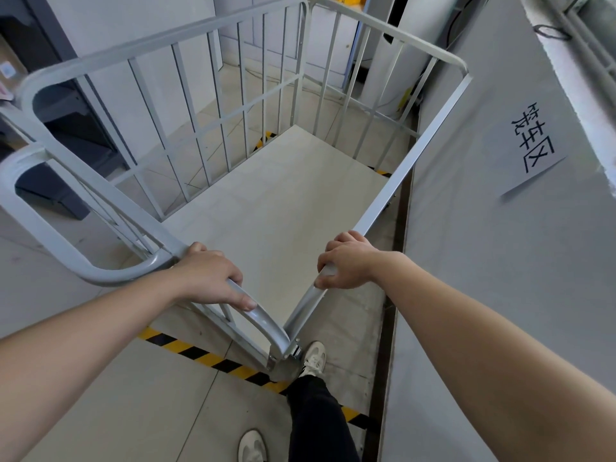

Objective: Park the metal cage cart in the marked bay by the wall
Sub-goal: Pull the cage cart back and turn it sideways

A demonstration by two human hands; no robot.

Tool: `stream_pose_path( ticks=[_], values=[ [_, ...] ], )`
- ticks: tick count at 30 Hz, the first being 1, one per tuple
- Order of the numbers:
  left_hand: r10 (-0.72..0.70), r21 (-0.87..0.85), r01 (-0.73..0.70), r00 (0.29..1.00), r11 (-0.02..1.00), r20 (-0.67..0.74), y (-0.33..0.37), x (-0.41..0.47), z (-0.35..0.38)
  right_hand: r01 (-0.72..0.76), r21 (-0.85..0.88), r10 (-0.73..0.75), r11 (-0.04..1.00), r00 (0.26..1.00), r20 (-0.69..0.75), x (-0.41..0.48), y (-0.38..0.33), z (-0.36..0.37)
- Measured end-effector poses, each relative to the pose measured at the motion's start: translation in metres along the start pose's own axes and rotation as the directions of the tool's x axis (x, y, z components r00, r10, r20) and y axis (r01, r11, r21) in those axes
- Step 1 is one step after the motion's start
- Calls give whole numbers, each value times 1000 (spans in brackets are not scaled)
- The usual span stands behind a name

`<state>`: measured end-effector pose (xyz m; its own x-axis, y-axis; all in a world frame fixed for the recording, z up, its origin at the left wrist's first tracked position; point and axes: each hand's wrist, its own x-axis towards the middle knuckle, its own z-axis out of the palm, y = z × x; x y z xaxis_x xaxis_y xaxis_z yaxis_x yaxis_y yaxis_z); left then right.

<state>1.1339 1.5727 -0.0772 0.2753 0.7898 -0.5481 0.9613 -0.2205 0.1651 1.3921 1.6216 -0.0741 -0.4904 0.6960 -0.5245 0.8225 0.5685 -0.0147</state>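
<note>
The cage cart [266, 201] is gripped at its near top rail by the left hand [213, 278] and right hand [346, 261], long axis running away alongside the right-hand wall [483, 245], mostly past the striped floor tape [200, 353].

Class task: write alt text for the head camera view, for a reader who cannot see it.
Two bare arms reach forward, the left hand and right hand gripping the top rails of an empty grey metal cage cart. It sits beside a grey wall bearing a paper sign, over yellow-and-black floor tape.
</note>
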Motion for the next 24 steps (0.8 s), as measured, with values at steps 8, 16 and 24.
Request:
stream_pose_path(
  ticks=[8, 16, 24],
  values=[
    [14, 8, -14, 999, 1000, -44, -10, 7, 12, 16, -14, -15, 1000, 1000, 7, -2, 0, 3],
    [17, 9, -16, 997, 1000, -69, -10, 10, 13, 23, 10, -22, 1000, 1000, -14, -1, 3, 4],
    [5, 6, -5, 998, 1000, -65, -8, 10, 11, 33, 38, -33, 999, 999, -13, 1, 7, 4]
  ],
)
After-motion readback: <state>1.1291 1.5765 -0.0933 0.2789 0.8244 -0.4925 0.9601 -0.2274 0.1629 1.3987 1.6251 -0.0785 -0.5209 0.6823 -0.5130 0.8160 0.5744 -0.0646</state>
